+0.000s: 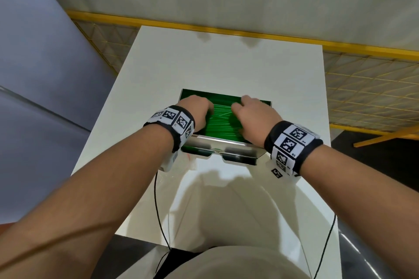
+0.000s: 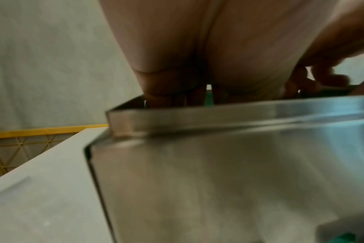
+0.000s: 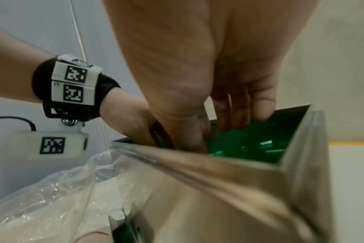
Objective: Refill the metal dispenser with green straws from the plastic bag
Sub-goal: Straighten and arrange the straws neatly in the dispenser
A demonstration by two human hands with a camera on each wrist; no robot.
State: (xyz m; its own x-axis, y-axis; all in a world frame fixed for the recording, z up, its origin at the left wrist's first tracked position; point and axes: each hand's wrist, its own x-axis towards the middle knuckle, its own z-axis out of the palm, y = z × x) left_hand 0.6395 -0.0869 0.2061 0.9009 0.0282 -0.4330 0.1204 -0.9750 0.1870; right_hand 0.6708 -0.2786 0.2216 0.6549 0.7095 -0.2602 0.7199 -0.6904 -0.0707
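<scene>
The metal dispenser [image 1: 226, 140] stands open-topped on the white table, filled with green straws [image 1: 221, 120]. Both hands reach down into it from above. My left hand [image 1: 197, 108] is on the left part of the straw pile and my right hand [image 1: 251, 111] on the right part, their fingers pointing down onto the straws. In the right wrist view the right fingers [image 3: 241, 115] touch the straws [image 3: 249, 148] fairly straight. In the left wrist view the dispenser's rim [image 2: 197, 115] hides the left fingertips. The clear plastic bag [image 3: 62, 197] lies crumpled in front of the dispenser [image 3: 218, 189].
The white table [image 1: 226, 63] stretches away behind the dispenser. A yellow mesh fence [image 1: 362, 79] runs along its far and right sides. Thin black cables [image 1: 158, 210] hang from both wrists over the near table edge. Green straws show in the dispenser's front slots [image 1: 199, 151].
</scene>
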